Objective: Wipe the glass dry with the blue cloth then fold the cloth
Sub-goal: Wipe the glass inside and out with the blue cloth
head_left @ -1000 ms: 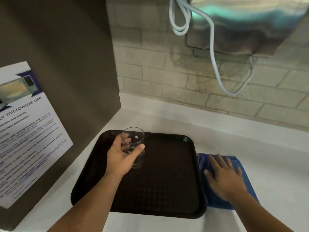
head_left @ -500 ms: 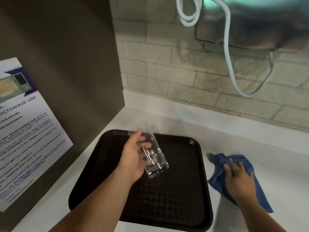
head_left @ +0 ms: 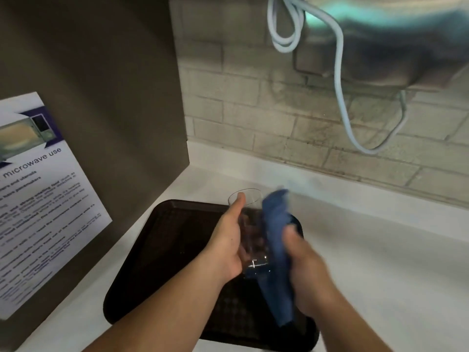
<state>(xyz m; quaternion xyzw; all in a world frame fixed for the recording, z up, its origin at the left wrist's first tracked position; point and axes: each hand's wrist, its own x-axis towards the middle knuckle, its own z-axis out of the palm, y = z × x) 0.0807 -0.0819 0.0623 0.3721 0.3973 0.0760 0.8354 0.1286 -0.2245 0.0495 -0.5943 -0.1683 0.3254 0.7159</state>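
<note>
So the left hand (head_left: 228, 246) has the glass (head_left: 250, 229) lifted up off the tray (head_left: 162, 255), hanging over the tray's far right part rather than sitting on anything. Thumb runs up the near side almost to the rim, and the other fingers are curled round the far side where you can just make them out through the wall, so it's a closed wrap around the body. My guess is it's held that way so the right side and the mouth stay free for wiping. The right hand (head_left: 304, 270) is closed on the cloth (head_left: 275, 252), which is bunched and pressed flat against the right side of the glass; one end sticks up past the rim and the other end dangles below the hand over the tray's near right corner. It's motion-blurred, so how many fingers are pinching it I can't tell. The glass's long axis runs mostly upright but tipped, mouth up and leaning away toward the wall (head_left: 279, 118) at the back of the surface (head_left: 380, 250), thick base down and nearer the person. That tilt probably just makes the side easier to reach. Looks like the wipe has barely begun: outside contact only, nothing inside the glass, and the folding isn't done.
</note>
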